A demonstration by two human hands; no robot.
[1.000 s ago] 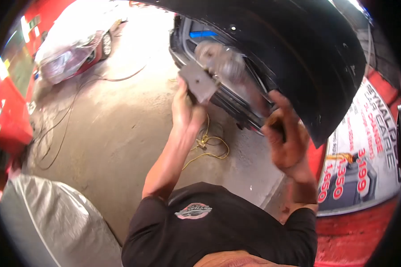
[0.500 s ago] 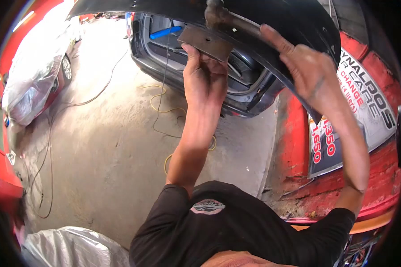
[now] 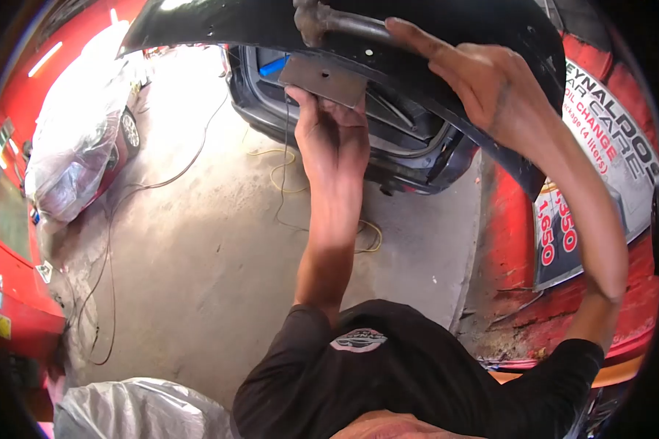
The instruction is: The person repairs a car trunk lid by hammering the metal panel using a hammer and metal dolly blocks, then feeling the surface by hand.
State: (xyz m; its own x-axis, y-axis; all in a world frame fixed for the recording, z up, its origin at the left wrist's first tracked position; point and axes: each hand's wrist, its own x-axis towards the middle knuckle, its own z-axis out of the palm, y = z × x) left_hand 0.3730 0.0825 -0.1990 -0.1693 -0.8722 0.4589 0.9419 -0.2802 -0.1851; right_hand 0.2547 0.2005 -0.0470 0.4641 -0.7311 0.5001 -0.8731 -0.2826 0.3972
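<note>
A flat metal plate (image 3: 307,74) with a small hole is pinched in my left hand (image 3: 333,128), thumb on its near face. The plate is up against the lower edge of a raised black car tailgate (image 3: 227,23); whether it touches cannot be made out. My right hand (image 3: 483,91) grips a hammer (image 3: 355,24) by its handle, with the index finger stretched along it. The worn hammer head (image 3: 311,22) is over the tailgate panel, just above the plate. Contact between head and panel is not clear.
Beyond the plate is the car's open rear (image 3: 432,157), with a blue object (image 3: 273,66) inside. A plastic-covered car (image 3: 77,157) stands at left. Cables, including a yellow cord (image 3: 377,238), cross the concrete floor. A printed sign (image 3: 608,139) leans at right. A silver cover (image 3: 143,410) is at lower left.
The hammer and my right hand have moved left along the tailgate. The plate in my left hand has also shifted slightly left. The whole view has turned a little.
</note>
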